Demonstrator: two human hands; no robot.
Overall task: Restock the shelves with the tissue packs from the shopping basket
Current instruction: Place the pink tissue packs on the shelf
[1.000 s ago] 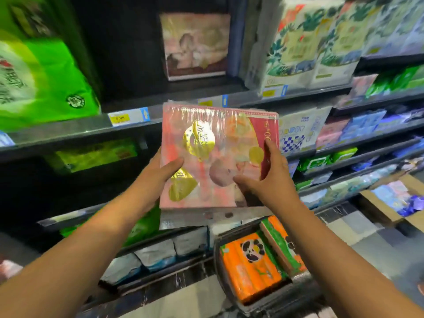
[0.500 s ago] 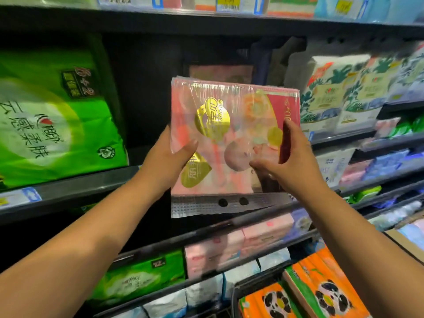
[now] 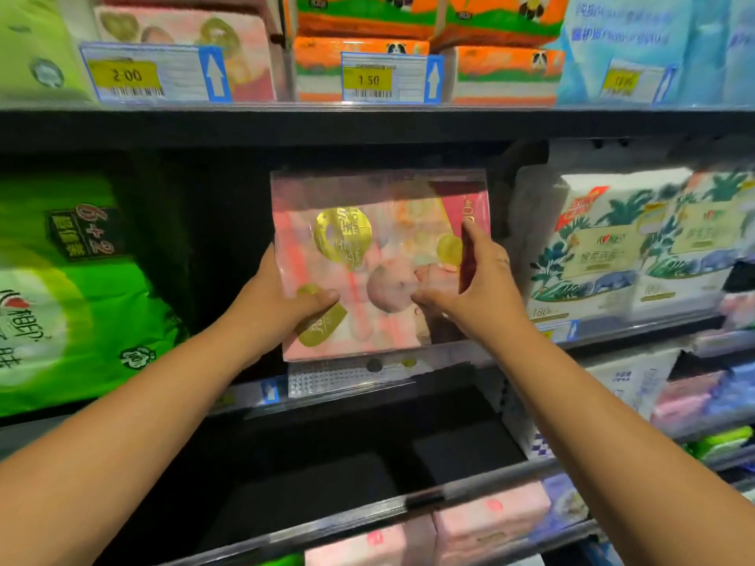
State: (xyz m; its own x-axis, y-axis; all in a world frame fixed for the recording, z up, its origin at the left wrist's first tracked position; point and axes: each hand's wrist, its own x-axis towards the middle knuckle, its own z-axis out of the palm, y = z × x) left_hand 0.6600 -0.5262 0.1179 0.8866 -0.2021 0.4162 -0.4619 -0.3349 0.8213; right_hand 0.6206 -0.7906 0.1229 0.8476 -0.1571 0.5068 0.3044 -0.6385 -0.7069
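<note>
Tissue pack (image 3: 380, 263), pink with gold seals, stands upright at mid-frame in the dark gap of the middle shelf (image 3: 637, 335), its clear bottom flap hanging over the shelf edge. Left hand (image 3: 282, 304) clamps the pack's lower left side, thumb across the front; right hand (image 3: 478, 288) clamps its right edge, fingers up the side, thumb on the front. Left of the gap sits a big green pack (image 3: 69, 279); right of it, white packs (image 3: 629, 247) with leaf print. Along the top of the frame run orange packs (image 3: 408, 34) and price tags (image 3: 155, 73). Pink packs (image 3: 490, 520) lie at lower right.
</note>
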